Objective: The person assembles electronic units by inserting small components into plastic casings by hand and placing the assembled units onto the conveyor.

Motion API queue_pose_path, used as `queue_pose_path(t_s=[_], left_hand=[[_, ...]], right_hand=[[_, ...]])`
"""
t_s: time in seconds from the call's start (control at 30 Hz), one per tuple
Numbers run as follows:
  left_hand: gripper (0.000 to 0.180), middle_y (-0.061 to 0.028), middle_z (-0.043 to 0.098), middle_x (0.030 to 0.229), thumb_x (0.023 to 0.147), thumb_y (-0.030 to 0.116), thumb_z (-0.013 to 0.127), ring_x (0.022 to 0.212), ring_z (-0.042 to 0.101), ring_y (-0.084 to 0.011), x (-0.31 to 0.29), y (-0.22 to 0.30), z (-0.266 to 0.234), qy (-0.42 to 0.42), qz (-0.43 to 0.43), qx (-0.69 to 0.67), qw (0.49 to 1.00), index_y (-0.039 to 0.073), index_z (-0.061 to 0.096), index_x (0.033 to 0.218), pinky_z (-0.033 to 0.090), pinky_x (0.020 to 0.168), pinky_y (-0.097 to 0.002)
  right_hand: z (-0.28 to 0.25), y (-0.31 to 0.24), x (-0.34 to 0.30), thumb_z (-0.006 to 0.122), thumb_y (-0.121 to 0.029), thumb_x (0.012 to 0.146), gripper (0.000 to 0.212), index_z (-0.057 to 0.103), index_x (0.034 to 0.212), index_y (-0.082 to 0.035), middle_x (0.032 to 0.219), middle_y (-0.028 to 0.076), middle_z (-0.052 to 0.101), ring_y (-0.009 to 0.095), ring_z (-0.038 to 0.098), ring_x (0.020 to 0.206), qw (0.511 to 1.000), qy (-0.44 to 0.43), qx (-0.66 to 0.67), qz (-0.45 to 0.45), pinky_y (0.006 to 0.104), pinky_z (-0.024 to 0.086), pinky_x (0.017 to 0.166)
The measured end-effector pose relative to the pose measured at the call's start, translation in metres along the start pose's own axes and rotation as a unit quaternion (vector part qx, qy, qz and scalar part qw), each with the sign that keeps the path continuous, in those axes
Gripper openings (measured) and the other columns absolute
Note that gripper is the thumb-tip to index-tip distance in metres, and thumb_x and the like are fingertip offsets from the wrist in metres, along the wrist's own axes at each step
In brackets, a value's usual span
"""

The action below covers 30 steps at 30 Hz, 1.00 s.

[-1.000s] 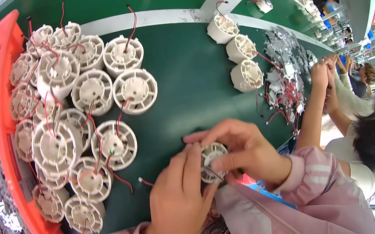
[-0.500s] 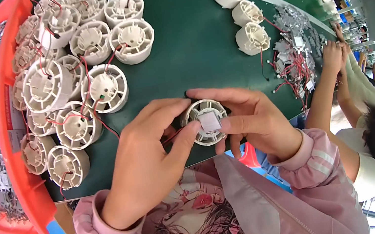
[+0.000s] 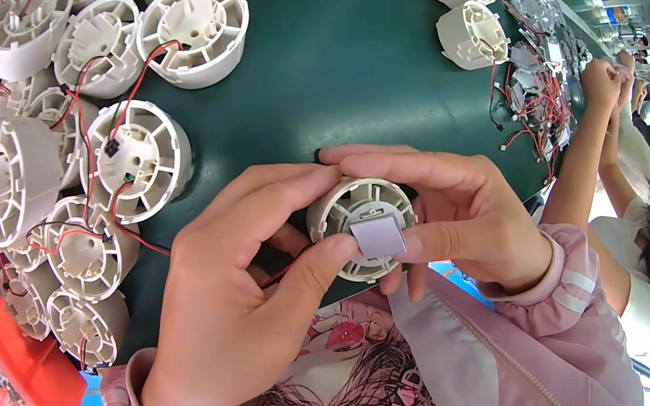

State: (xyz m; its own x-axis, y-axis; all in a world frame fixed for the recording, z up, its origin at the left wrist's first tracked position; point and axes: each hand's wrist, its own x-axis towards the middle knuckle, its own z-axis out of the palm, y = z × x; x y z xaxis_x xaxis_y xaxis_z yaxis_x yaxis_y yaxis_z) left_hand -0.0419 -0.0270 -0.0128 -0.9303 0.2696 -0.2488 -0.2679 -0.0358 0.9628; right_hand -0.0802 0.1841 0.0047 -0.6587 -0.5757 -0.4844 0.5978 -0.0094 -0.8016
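Between my two hands, close to the table's near edge, is a white round plastic housing point(image 3: 333, 212) with spokes inside its rim. A small square pale-grey plate point(image 3: 379, 237) lies over the middle of its open face. My left hand point(image 3: 227, 290) is closed around the housing's left side, its thumb tip at the plate's left edge. From the other side my right hand point(image 3: 471, 216) grips the housing, with the thumb against the plate's lower right edge. A dark red wire point(image 3: 277, 277) shows beside my left thumb. The housing's underside and several fingertips are hidden.
Many similar white housings point(image 3: 195, 30) with red and black wires crowd the left, beside a red bin point(image 3: 34, 402) of small metal parts. Several more housings point(image 3: 472, 33) line the right, near a heap of wired parts point(image 3: 546, 99). Another person's arms point(image 3: 582, 131) reach in at right.
My view has shifted closer, so the hands and housings look larger. The square plate sits slightly lower on the housing, with a small slotted part showing above it. Both hands keep their grip.
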Motion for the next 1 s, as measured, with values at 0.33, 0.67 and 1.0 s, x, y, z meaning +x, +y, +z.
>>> queue_pose_path(t_s=[0.33, 0.67, 1.0], left_hand=[[0.04, -0.0124, 0.053, 0.121, 0.086, 0.003, 0.064, 0.077, 0.057, -0.0089, 0.003, -0.007, -0.001, 0.0, 0.038, 0.012, 0.999, -0.002, 0.055, 0.124, 0.048, 0.05, -0.0159], [0.038, -0.0123, 0.052, 0.122, 0.087, 0.003, 0.06, 0.08, 0.059, -0.0092, 0.001, -0.001, 0.001, 0.003, 0.007, 0.001, 1.0, -0.002, 0.054, 0.125, 0.05, 0.051, -0.016], [0.035, -0.0116, 0.052, 0.119, 0.088, 0.004, 0.059, 0.076, 0.056, -0.0077, 0.003, -0.003, 0.001, 0.004, 0.01, 0.006, 1.0, -0.003, 0.055, 0.123, 0.05, 0.052, -0.0164]], right_hand=[[0.003, 0.004, 0.005, 0.06, 0.002, 0.085, 0.054, 0.04, 0.135, 0.007, 0.144, 0.021, 0.036, 0.03, 0.066, 0.095, 1.0, 0.002, -0.001, -0.015, 0.0326, 0.063, 0.061], [0.0, -0.004, 0.006, 0.053, -0.013, 0.094, 0.048, 0.04, 0.137, 0.004, 0.144, 0.019, 0.036, 0.03, 0.065, 0.098, 0.999, -0.016, 0.005, 0.039, 0.033, 0.063, 0.06], [0.004, 0.003, 0.006, 0.049, -0.014, 0.096, 0.046, 0.041, 0.135, 0.008, 0.144, 0.023, 0.035, 0.03, 0.063, 0.103, 0.997, 0.004, -0.063, -0.036, 0.0305, 0.062, 0.06]])
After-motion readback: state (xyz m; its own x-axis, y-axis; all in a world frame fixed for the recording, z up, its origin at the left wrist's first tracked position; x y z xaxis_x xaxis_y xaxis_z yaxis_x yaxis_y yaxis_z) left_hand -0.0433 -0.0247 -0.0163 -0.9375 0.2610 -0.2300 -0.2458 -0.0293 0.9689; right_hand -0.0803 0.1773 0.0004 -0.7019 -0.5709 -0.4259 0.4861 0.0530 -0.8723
